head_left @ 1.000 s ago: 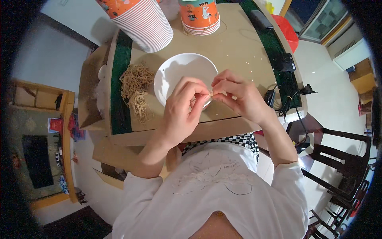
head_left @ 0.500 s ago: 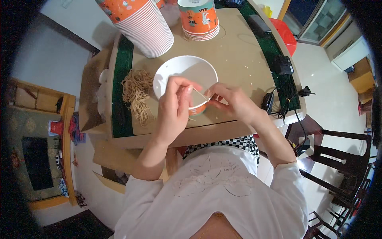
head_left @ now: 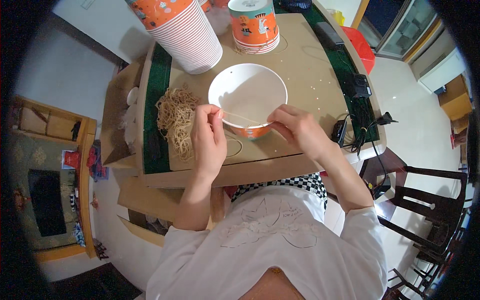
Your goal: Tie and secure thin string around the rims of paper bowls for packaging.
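A white-lined paper tub (head_left: 250, 85) with an orange printed outside stands mouth up before me. Across its near side runs a thin tan string (head_left: 242, 117), pulled fairly straight between my two hands. My left hand (head_left: 209, 140) pinches one part of it between thumb and forefinger, left of the rim. At the rim's near right, my right hand (head_left: 302, 131) has its fingers closed on the other part, the fingertips partly hidden. A loose loop of string hangs beside my left hand, over the table. Left of the tub lies a tangled heap of tan strings (head_left: 175, 117).
A tall stack of nested paper tubs (head_left: 187, 40) leans at the back left. Another short stack of orange tubs (head_left: 255, 27) stands upside down at the back. Black adapters (head_left: 360, 85) and cables lie along the table's right edge. Small white bits dot the brown tabletop (head_left: 295, 60).
My hands have moved apart, the left one leftward and down, drawing the string longer between them. The tub appears farther right and more of its inside shows.
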Demonstrator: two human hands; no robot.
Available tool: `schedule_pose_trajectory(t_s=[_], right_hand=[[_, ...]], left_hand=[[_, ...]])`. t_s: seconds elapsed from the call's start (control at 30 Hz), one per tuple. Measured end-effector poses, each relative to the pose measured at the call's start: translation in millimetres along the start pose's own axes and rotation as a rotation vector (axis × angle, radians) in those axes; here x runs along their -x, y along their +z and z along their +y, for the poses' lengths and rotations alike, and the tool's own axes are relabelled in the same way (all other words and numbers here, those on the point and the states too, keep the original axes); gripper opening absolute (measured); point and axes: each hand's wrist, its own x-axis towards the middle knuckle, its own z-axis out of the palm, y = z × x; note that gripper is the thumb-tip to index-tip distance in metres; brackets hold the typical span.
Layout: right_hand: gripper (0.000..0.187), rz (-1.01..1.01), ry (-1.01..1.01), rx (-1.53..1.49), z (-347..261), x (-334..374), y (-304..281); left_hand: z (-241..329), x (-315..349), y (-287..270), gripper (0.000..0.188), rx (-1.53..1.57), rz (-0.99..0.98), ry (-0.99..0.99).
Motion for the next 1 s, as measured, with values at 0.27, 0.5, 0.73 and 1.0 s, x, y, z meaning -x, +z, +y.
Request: schedule_pose_trajectory(t_s=[0.27, 0.5, 0.73, 1.0], right_hand=[[0.009, 0.030, 0.081, 0.155, 10, 5, -4], [0.008, -0.001, 0.081, 0.174, 7, -1, -2], [0.009, 0.006, 0.063, 0.171, 5, -3, -2], [0.026, -0.148, 0.136, -0.057, 33, 2, -37]], left_hand=[[33, 38, -12, 0.001, 0.235, -0.455, -0.053], [6, 61, 27, 0.007, 0.075, -0.489, -0.019], [-23, 62, 63, 0.006, -0.144, -0.377, -0.074], [-42, 55, -21, 0.011, 0.288, -0.431, -0.398]])
